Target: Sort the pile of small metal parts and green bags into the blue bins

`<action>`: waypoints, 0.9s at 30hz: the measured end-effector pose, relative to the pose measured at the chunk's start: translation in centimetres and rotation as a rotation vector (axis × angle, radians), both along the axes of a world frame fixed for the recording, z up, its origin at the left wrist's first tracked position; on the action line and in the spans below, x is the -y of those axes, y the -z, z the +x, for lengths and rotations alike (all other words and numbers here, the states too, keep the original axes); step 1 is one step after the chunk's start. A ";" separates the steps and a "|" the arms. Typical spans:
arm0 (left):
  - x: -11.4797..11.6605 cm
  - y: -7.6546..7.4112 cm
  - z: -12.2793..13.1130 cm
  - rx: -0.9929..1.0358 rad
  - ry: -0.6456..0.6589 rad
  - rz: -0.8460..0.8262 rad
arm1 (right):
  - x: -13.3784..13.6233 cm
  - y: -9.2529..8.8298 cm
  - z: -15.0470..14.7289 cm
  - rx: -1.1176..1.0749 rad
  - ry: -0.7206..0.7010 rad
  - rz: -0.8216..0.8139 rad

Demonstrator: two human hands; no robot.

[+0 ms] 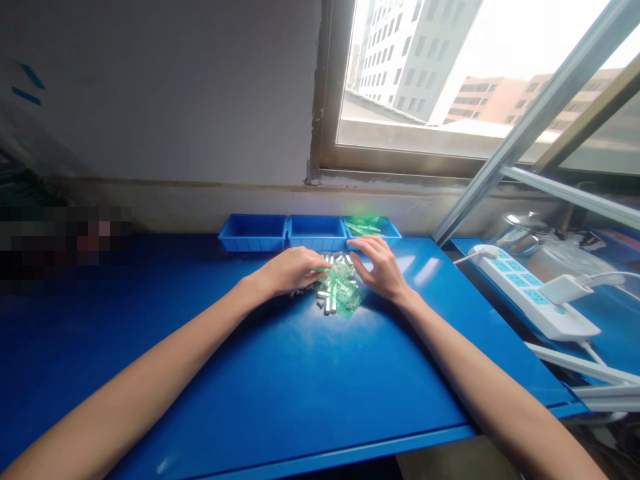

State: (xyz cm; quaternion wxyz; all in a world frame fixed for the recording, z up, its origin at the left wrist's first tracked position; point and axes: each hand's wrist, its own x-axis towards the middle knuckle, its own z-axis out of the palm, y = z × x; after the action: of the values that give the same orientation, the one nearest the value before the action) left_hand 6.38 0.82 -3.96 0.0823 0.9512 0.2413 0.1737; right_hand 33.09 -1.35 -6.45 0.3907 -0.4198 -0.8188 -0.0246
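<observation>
A mixed pile of small silvery metal pieces (327, 303) and green translucent pieces (349, 297) lies on the blue table (300, 380). At the pile's left side, my left hand (293, 270) has its thumb and fingers pinched together, with a bit of green translucent material showing at the tips. My right hand (383, 270) is at the right edge of the pile, its thumb and fingers apart and nothing visible between them. Just behind the hands, the right blue bin (389, 233) holds several green translucent pieces (364, 225).
Left of that bin stand the middle blue bin (317, 245) and the left blue bin (253, 245), against the wall. A metal frame (473, 187) rises on the right. Beyond it lie a white power strip (530, 293) with cables and a shiny metal pot (523, 230).
</observation>
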 end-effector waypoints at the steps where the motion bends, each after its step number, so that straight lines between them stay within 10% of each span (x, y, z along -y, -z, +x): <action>1: 0.0 0.0 0.0 0.004 0.003 0.008 | 0.2 -0.1 -0.2 0.011 -0.055 -0.039; 11: 0.6 0.8 1.4 -0.021 -0.013 0.054 | 1.2 0.1 -0.7 -0.082 -0.214 -0.199; 17: 0.9 0.0 1.4 0.414 -0.093 -0.101 | 1.5 -0.3 -1.1 -0.273 -0.239 -0.233; 22: 1.1 -0.8 1.7 0.643 -0.179 -0.381 | 1.2 0.2 -1.9 -0.484 -0.168 -0.250; 27: 0.8 -1.7 0.7 0.457 -0.223 -0.273 | 0.3 0.0 -0.7 -0.424 0.094 0.025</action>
State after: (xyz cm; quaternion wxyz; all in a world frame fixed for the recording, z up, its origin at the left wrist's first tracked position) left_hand 7.08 0.00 -2.29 0.2423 0.8351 0.3407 0.3576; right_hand 32.40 -1.68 -6.43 0.5579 -0.4483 -0.6975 0.0362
